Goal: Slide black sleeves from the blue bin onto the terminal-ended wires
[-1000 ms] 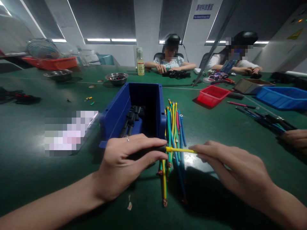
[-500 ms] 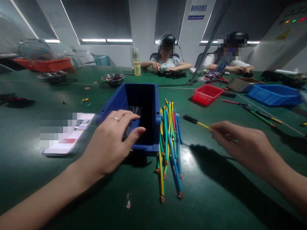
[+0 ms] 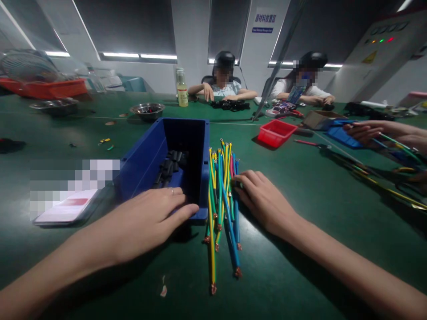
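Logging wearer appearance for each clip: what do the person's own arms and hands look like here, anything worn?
Both forearms are bare, with no sleeve in view up to the frame edge. No gloves and no watch or wristband are visible. The left hand wears a thin, plain silver-looking ring on one finger. The right hand shows no jewellery. Nails look short and unpainted, though the picture is too soft to be sure.

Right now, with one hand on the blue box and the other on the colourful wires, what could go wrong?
1. The right hand rests on the loose bundle of yellow, green and blue wires; a nudge might scatter them.
2. The wires' bare copper ends might poke fingers.
3. The left hand lies on the rim of the blue plastic bin of short black tubes; leaning might tip it.
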The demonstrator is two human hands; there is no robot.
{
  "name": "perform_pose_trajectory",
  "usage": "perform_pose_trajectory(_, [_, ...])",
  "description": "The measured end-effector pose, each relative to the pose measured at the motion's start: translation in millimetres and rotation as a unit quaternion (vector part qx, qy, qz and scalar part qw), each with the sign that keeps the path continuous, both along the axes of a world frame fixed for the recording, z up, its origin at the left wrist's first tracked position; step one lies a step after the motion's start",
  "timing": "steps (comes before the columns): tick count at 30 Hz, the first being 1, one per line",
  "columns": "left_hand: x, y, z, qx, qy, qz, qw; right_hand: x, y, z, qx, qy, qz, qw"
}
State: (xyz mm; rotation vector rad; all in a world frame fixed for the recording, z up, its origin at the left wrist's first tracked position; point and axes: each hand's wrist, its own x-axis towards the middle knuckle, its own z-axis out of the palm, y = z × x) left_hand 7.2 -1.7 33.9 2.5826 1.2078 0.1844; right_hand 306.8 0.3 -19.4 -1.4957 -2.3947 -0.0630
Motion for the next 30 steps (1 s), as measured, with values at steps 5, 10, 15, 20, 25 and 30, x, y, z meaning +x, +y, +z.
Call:
perform_pose_trajectory(5, [-2,-1,0.5,-0.012,-0.112,0.024,0.993,-16,18,-1.9,-0.009,0.063,-0.012,0.998])
perform_pose_trajectory(10, [-4,5,7.0,-0.039,-0.204,0.048,0.977,17,18,-2.6,-0.040,0.108,-0.079,0.990])
perform_pose_trajectory(15, [-8,7,10.8,0.036,-0.278,0.065,0.958,24,30,9.5,-0.105,0.085,-0.146,0.980])
perform_pose_trajectory(20, [0,-6,11.6,0.008,-0.314,0.070,0.947,28,45,26.9,-0.174,0.037,-0.181,0.967])
perform_pose_trajectory(25, [10,-12,8.8,0.058,-0.327,0.086,0.939,31,27,36.5,-0.025,0.012,-0.185,0.982])
perform_pose_trajectory(30, [13,-14,0.5,0.103,-0.388,0.091,0.911,12,-14,37.7,0.191,0.065,0.075,0.976])
